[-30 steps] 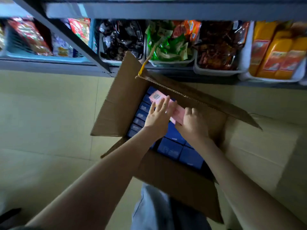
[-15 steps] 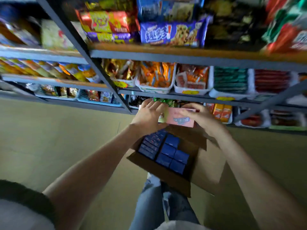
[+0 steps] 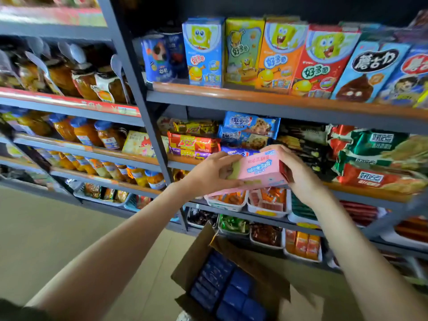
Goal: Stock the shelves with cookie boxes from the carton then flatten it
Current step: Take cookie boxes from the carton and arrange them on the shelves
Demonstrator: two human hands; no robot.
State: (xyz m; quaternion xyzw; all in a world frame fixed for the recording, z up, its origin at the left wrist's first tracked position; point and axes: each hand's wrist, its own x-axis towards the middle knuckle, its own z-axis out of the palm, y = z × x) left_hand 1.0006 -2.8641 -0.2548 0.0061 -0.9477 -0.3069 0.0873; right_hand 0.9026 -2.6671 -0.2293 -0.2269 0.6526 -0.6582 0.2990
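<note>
The pink cookie box (image 3: pixel 257 172) sits at the centre of the frame, off the shelf, tilted and held by its two ends just in front of the middle shelf (image 3: pixel 370 192). The left hand (image 3: pixel 208 176) has its fingers (image 3: pixel 223 158) curled over the near end with the thumb beneath, and the right hand (image 3: pixel 301 177) wraps its fingers round the red far end. The likeliest trouble is crowding: that shelf is already packed with biscuit packets (image 3: pixel 194 142) stacked to its lip, so pushing the box in could nudge one over the edge and onto the floor. An end-only grip on a tilted box could also slip, dropping it toward the carton (image 3: pixel 194 256) at the lower centre. The print reads upside down (so it may land on the shelf the wrong way round). By count: one pink box, two hands, one open carton, and at least eight blue boxes (image 3: pixel 234 290) inside it, blur hiding the exact number.
</note>
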